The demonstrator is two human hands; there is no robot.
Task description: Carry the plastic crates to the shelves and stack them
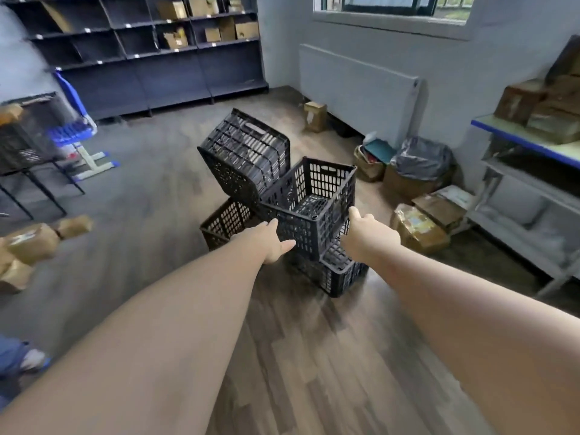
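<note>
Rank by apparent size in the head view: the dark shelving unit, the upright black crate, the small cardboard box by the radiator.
1. Dark shelving unit, though farthest away.
2. Upright black crate, nearest.
3. Small cardboard box.

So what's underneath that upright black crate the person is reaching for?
The upright crate rests on other black crates, with a tilted crate leaning behind it. How many lie beneath is partly hidden by both hands.

Both arms outstretched, left hand (pixel 272 243) and right hand (pixel 365 237) gripping.
</note>
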